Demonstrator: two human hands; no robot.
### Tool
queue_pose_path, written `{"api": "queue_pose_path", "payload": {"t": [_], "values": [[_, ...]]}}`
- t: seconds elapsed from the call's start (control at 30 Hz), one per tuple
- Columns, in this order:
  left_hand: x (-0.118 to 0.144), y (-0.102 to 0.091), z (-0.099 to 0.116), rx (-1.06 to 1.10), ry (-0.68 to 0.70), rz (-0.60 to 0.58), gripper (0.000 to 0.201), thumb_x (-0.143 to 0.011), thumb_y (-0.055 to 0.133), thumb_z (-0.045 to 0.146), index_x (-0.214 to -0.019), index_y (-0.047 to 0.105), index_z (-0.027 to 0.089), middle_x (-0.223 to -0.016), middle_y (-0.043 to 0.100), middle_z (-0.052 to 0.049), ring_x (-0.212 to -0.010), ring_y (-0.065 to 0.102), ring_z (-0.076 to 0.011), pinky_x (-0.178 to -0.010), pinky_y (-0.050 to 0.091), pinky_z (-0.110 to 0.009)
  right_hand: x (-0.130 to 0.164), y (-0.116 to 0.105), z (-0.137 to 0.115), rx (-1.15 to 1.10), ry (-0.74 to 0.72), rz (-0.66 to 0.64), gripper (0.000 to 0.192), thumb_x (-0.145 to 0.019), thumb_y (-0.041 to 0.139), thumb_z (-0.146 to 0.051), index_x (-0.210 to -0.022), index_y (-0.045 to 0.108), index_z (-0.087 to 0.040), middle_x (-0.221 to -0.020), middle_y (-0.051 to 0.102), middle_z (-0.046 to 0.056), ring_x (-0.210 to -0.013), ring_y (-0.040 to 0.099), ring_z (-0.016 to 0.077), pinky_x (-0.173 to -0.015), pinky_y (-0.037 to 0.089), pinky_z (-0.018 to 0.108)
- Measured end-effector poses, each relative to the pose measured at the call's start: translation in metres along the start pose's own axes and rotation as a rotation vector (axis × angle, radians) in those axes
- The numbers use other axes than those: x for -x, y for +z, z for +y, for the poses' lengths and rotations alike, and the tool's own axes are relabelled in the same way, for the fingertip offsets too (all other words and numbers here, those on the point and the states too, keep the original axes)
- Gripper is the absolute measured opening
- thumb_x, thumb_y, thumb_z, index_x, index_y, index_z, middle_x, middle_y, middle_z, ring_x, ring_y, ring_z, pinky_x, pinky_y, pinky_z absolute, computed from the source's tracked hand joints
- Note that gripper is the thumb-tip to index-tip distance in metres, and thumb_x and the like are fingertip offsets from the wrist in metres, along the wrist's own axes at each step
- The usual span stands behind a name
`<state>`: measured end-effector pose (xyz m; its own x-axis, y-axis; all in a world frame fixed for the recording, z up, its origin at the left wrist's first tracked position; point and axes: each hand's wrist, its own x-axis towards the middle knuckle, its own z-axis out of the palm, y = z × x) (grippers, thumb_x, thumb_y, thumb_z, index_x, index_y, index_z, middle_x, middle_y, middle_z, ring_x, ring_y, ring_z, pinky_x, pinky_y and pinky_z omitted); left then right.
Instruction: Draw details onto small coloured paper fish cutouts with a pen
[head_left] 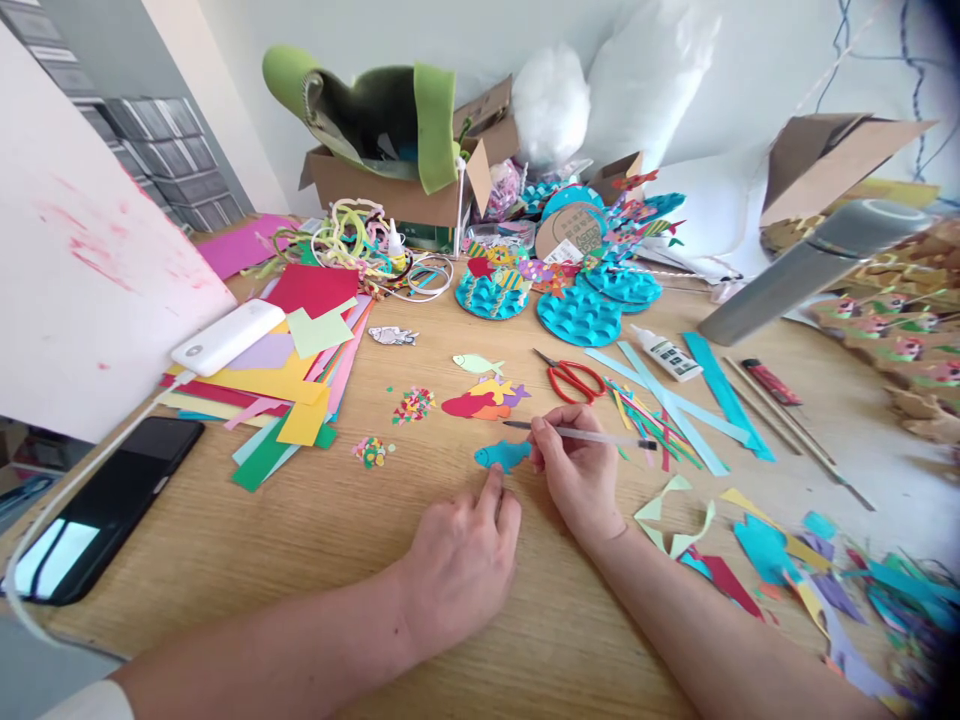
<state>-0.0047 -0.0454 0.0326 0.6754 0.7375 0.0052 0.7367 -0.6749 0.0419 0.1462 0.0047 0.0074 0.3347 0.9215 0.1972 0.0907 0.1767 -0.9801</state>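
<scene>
A blue paper fish (503,456) with a drawn mouth and gill lies flat on the wooden table. My left hand (469,545) rests its outstretched index fingertip on the fish's lower edge; the other fingers bend toward the table. My right hand (576,470) is closed around a slim pen (600,436), its tip pointing left above the fish. The right fingertips are by the fish's tail. Just behind lie red, yellow, orange and purple paper fish (474,404) overlapping, and a pale green fish (478,364). Small piles of coloured paper dots (413,405) sit to the left.
Red-handled scissors (574,380), a glue bottle (666,353) and paper strips (697,400) lie right of centre. Paper scraps (765,548) cover the front right. Coloured sheets (300,375), a power bank (227,334) and a phone (105,510) are left. A grey flask (810,270) stands behind right.
</scene>
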Motion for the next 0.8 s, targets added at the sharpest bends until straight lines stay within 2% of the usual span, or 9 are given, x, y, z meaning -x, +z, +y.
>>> {"api": "queue_pose_path", "payload": {"t": [0.17,0.33,0.43,0.63,0.8], "values": [[-0.0012,-0.0019,0.0004,0.006,-0.004,-0.014,0.032,-0.088,0.040,0.018,-0.116,0.052,0.010,-0.136,0.050,-0.019,-0.084,0.066,-0.0237,-0.061,0.056,-0.035,0.0004,-0.0002,-0.0039,0.019,0.014,-0.040,0.020,-0.081,0.063,-0.032,-0.073,0.049,-0.022,-0.054,0.053,-0.005,-0.041,0.047,0.0104,-0.039,0.037,0.023],[-0.0019,-0.0041,0.0016,0.012,-0.015,-0.034,0.029,-0.087,0.040,0.017,-0.112,0.053,0.011,-0.136,0.050,-0.019,-0.087,0.066,-0.0250,-0.062,0.056,-0.037,0.0013,-0.0002,-0.0051,0.067,0.097,-0.225,0.016,-0.076,0.064,-0.026,-0.069,0.050,-0.022,-0.053,0.053,-0.005,-0.039,0.048,0.0107,-0.036,0.037,0.022],[-0.0011,-0.0041,0.0022,0.018,-0.018,-0.034,0.028,-0.087,0.040,0.018,-0.112,0.052,0.011,-0.136,0.049,-0.020,-0.089,0.065,-0.0253,-0.062,0.056,-0.037,0.0008,-0.0002,-0.0028,0.121,0.109,-0.286,0.015,-0.076,0.063,-0.026,-0.071,0.050,-0.022,-0.054,0.054,-0.005,-0.041,0.051,0.0113,-0.037,0.039,0.022],[-0.0016,-0.0032,0.0007,0.029,-0.016,-0.015,0.029,-0.087,0.042,0.019,-0.114,0.052,0.011,-0.134,0.051,-0.019,-0.090,0.063,-0.0248,-0.064,0.055,-0.036,0.0002,0.0002,0.0013,0.135,0.176,-0.315,0.018,-0.079,0.062,-0.031,-0.073,0.049,-0.022,-0.050,0.055,-0.006,-0.037,0.050,0.0107,-0.035,0.038,0.020],[-0.0040,-0.0041,-0.0019,0.016,0.033,0.071,0.022,-0.087,0.045,0.018,-0.104,0.057,0.010,-0.120,0.059,-0.017,-0.098,0.056,-0.0265,-0.082,0.050,-0.041,0.0001,0.0001,0.0025,0.121,0.195,-0.289,0.018,-0.078,0.064,-0.031,-0.074,0.049,-0.022,-0.050,0.056,-0.005,-0.037,0.050,0.0109,-0.033,0.037,0.019]]}}
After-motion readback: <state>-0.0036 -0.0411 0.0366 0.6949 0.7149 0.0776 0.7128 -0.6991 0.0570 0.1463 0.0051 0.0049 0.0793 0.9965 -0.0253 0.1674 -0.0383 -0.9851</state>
